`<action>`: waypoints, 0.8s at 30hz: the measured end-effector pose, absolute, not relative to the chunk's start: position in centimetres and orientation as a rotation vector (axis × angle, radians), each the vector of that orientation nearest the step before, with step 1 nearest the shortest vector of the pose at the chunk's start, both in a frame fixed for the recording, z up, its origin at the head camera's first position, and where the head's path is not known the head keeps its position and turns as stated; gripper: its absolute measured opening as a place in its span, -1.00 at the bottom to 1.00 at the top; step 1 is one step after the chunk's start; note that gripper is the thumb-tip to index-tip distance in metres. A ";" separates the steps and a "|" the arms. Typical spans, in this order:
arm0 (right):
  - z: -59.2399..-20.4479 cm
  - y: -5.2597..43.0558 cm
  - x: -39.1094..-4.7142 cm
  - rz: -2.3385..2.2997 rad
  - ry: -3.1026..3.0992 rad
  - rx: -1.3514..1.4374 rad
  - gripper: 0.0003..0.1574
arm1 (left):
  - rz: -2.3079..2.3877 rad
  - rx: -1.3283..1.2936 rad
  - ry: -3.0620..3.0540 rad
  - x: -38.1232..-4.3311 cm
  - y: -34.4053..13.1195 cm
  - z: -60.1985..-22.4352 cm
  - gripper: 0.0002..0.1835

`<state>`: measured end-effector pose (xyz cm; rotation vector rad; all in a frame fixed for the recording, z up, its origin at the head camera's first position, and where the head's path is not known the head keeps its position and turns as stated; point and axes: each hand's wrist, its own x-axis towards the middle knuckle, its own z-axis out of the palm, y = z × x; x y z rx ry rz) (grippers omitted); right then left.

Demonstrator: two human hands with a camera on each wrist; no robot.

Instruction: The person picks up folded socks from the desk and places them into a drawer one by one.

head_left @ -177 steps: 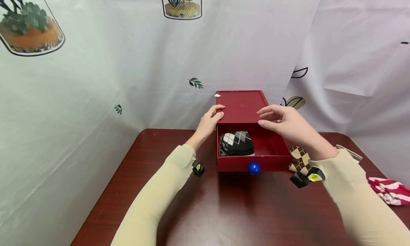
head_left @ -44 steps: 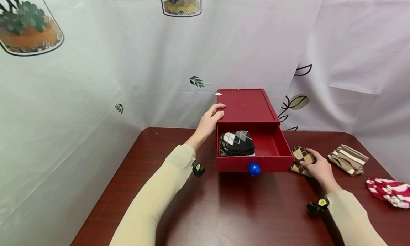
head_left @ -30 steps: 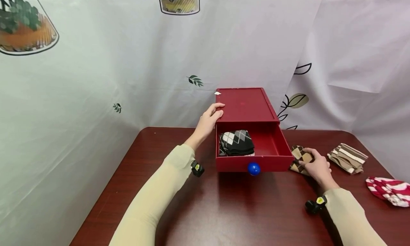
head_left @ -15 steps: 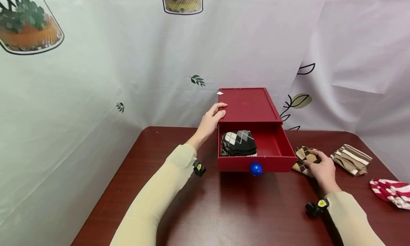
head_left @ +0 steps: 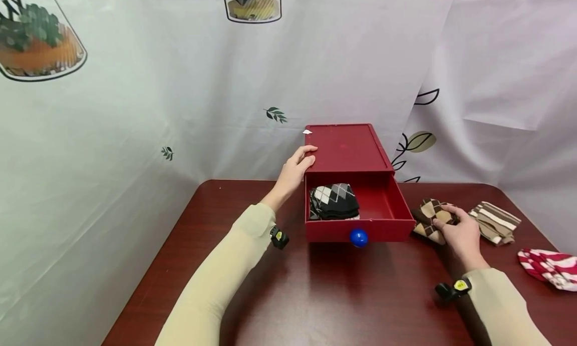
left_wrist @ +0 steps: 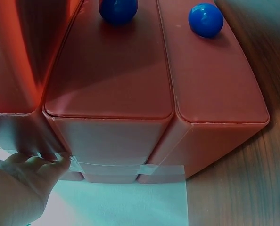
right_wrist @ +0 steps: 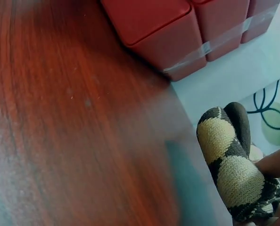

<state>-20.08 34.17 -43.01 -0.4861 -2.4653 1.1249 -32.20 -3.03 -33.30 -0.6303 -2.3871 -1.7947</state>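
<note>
My left hand (head_left: pixel 290 173) rests at the upper left edge of a red drawer unit (head_left: pixel 347 145); in the left wrist view its fingers (left_wrist: pixel 36 162) touch the unit's side. The top drawer (head_left: pixel 383 230), with a blue knob (head_left: pixel 358 238), is pulled out. Folded black-and-grey argyle socks (head_left: pixel 335 202) lie in its left part. To the right of the drawer, my right hand (head_left: pixel 462 233) pinches a folded brown-and-tan argyle sock (head_left: pixel 430 221) between thumb and fingers. The right wrist view shows that sock (right_wrist: pixel 232 162) bent in a fold, its far part hidden by the fingers.
Brown-and-white striped folded socks (head_left: pixel 493 222) lie behind the right hand, and a red-and-white striped sock bundle (head_left: pixel 550 268) sits nearer the right edge. Two lower drawers with blue knobs (left_wrist: pixel 206 20) are closed. A white printed curtain (head_left: pixel 216 85) hangs behind the wooden table (head_left: pixel 315 296).
My right hand went from above the drawer unit down to the argyle sock, gripped it, and has just shifted it slightly right and up. My left hand stays on the unit.
</note>
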 end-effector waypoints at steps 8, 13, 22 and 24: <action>-41.4 33.9 -19.8 1.099 -2.463 -0.437 -0.43 | -1.805 -0.626 -2.377 -32.3 -3.1 -33.3 -0.67; -40.8 34.0 -19.8 1.119 -2.443 -0.463 -0.42 | -1.788 -0.626 -2.381 -32.3 -3.1 -33.4 -0.68; -39.0 33.9 -19.5 1.159 -2.385 -0.499 -0.38 | -1.781 -0.629 -2.387 -32.4 -3.1 -33.4 -0.67; -38.5 33.8 -19.5 1.210 -2.349 -0.508 -0.38 | -1.778 -0.630 -2.386 -32.3 -3.1 -33.3 -0.67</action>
